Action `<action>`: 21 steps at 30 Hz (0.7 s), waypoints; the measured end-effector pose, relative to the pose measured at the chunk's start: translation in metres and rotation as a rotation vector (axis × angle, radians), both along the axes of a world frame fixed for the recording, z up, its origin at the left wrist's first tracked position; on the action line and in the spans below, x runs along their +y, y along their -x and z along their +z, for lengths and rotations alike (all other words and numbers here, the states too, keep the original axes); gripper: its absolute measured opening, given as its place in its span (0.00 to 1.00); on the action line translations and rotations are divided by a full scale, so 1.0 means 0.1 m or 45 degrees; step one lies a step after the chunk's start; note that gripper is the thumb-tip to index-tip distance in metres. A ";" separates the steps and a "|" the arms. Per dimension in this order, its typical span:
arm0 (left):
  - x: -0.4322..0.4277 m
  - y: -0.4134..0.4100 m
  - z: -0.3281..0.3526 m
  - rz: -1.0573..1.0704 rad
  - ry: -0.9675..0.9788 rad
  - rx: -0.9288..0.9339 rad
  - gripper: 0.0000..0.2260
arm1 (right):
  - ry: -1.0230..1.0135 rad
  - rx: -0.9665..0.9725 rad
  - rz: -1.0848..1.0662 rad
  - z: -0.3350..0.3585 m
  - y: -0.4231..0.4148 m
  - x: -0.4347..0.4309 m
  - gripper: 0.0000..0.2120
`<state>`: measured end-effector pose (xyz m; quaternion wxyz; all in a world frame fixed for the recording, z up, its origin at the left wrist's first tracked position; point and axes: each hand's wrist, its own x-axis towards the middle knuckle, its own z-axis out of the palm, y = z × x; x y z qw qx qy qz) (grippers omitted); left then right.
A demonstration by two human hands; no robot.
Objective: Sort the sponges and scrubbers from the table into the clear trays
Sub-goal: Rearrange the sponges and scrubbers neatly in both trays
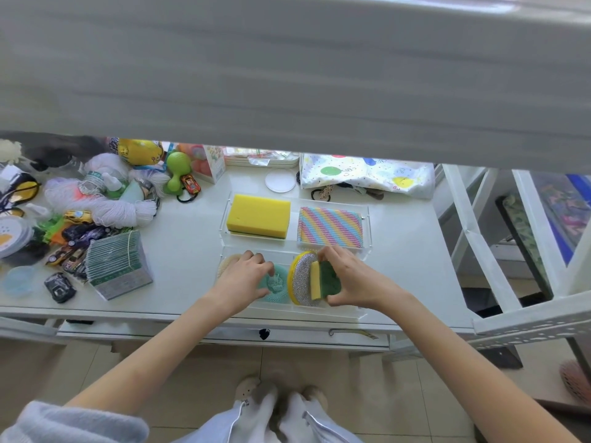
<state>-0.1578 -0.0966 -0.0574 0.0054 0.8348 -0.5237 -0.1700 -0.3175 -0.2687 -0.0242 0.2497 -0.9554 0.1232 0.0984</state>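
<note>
Two clear trays sit mid-table. The far tray (pixel 294 203) holds a big yellow sponge (pixel 258 215) on the left and a rainbow-striped cloth pad (pixel 329 226) on the right. In the near tray (pixel 300 313), my right hand (pixel 348 279) grips a yellow-and-green scouring sponge (pixel 324 281) on edge, pressed against a round silver glitter scrubber (pixel 302 278) with a yellow rim. My left hand (pixel 244 276) rests fingers-down on a teal round scrubber (pixel 276 287); a beige round pad (pixel 227 262) peeks out at its left.
Clutter fills the table's left: white yarn (pixel 105 199), toy cars (pixel 75 238), a stack of green packets (pixel 118 266), a green toy (pixel 177 169). A patterned bag (pixel 364 175) and white disc (pixel 280 181) lie behind the trays. White rack frame (pixel 479 244) stands right.
</note>
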 end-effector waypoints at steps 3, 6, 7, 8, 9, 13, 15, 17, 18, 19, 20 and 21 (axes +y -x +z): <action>0.00 0.00 0.00 -0.013 -0.003 -0.009 0.17 | 0.043 -0.007 -0.011 0.00 0.02 -0.04 0.27; 0.01 -0.01 -0.01 -0.019 0.003 -0.006 0.17 | 0.089 0.010 -0.012 -0.04 0.01 -0.01 0.28; 0.01 -0.02 -0.01 -0.021 0.005 -0.006 0.17 | 0.092 0.015 -0.019 -0.05 0.01 0.00 0.28; 0.01 -0.02 -0.01 -0.022 0.006 -0.006 0.17 | 0.079 0.018 -0.033 -0.06 0.01 0.00 0.28; 0.01 -0.03 0.00 -0.024 0.006 -0.006 0.17 | 0.051 0.018 -0.052 -0.06 0.02 -0.01 0.27; 0.02 -0.03 -0.01 -0.036 0.013 -0.012 0.17 | -0.032 0.010 -0.134 -0.03 0.12 -0.08 0.25; 0.02 -0.03 -0.01 -0.044 0.013 -0.018 0.17 | -0.025 0.004 -0.129 -0.04 0.14 -0.05 0.25; 0.02 -0.03 -0.01 -0.053 0.013 -0.013 0.16 | -0.016 -0.003 -0.130 -0.05 0.14 -0.02 0.25; 0.03 -0.03 -0.01 -0.054 0.016 -0.005 0.16 | -0.020 -0.004 -0.138 -0.06 0.14 -0.01 0.25; 0.03 -0.03 -0.01 -0.052 0.021 0.004 0.16 | -0.025 -0.001 -0.147 -0.07 0.14 -0.02 0.25; 0.04 -0.03 -0.01 -0.051 0.025 0.012 0.16 | -0.027 0.011 -0.154 -0.06 0.15 -0.02 0.26; 0.04 -0.04 -0.01 -0.051 0.031 0.019 0.16 | -0.023 0.023 -0.158 -0.05 0.17 -0.03 0.27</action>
